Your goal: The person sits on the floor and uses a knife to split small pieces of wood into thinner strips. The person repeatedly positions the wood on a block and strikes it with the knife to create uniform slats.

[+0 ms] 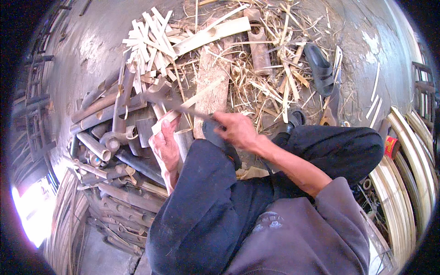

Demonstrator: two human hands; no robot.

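Observation:
My left hand (pixel 165 143) is closed around the near end of a pale bamboo strip (pixel 203 94), which slants up to the right over a worn wooden board (pixel 211 68). In my right hand (pixel 239 131), the fingers are wrapped round the handle of a long-bladed knife, which is mostly hidden by them. Its dark knife blade (pixel 192 112), blurred by motion, points to the left and crosses the strip close to my left fingers. Whether the edge bites into the strip I cannot tell.
Cut bamboo tubes (pixel 103 114) are heaped on the left. Beyond the board lie a pile of pale slats (pixel 149 41), a wide split bamboo piece (pixel 213 35) and curly shavings (pixel 247 91). A black sandal (pixel 319 69) sits far right, near long bundled strips (pixel 396 197).

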